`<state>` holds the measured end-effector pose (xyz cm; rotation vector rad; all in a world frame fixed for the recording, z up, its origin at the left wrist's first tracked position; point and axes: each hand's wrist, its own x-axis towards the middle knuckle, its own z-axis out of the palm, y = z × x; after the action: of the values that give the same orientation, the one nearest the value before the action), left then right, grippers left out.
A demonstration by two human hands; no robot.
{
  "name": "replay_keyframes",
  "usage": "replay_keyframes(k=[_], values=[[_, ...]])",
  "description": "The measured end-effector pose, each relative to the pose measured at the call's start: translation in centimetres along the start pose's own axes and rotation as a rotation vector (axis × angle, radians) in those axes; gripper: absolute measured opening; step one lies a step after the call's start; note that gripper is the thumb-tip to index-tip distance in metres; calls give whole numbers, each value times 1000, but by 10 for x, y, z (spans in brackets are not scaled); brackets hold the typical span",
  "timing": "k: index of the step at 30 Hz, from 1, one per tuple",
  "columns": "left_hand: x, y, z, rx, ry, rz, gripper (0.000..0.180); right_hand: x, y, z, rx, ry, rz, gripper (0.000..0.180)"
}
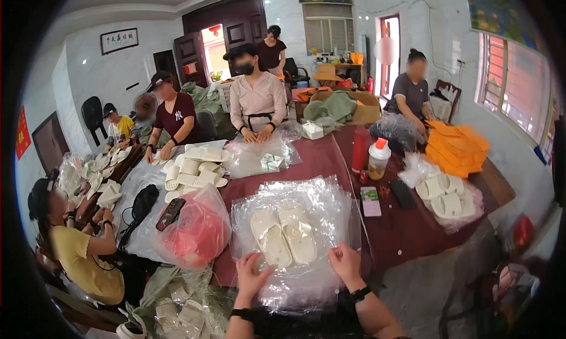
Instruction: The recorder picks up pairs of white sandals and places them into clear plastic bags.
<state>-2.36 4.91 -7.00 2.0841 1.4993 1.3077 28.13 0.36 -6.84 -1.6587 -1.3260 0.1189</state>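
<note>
1. Centrally, two hands flank the near edge of a pair of cream slippers (270, 239). Left hand (252, 275): fingers bent against clear plastic. Right hand (346, 262): thumb and fingers drawn close together. Whether either grip pinches film, I cannot tell.
2. Two slippers lie ahead of and between the hands, apparently under film; their long axes run away from the person, far ends leaning left. The left hand is nearer.
3. Beneath: one pile of clear bags (292, 295), too layered to count, on the maroon desk (386, 239).
4. Leftward: one red bundle (197, 239) in plastic; beyond, one slipper heap (197, 169), overlapping, uncountable.
5. Rightward: one red-lidded bottle (378, 160), one red tumbler (359, 150), one orange stack (457, 147).
</note>
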Motion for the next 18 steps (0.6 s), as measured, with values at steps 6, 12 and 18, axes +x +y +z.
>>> replay_keyframes(k=[6, 12, 18], values=[[28, 6, -42, -228, -274, -157, 87, 0, -5, -1, 49, 64, -14, 19], [14, 44, -44, -43, -358, -512, 72, 4, -11, -5, -39, -6, -13, 16], [13, 47, -39, 15, -367, -572, 72, 4, -7, -3, -28, -9, 22, 17]])
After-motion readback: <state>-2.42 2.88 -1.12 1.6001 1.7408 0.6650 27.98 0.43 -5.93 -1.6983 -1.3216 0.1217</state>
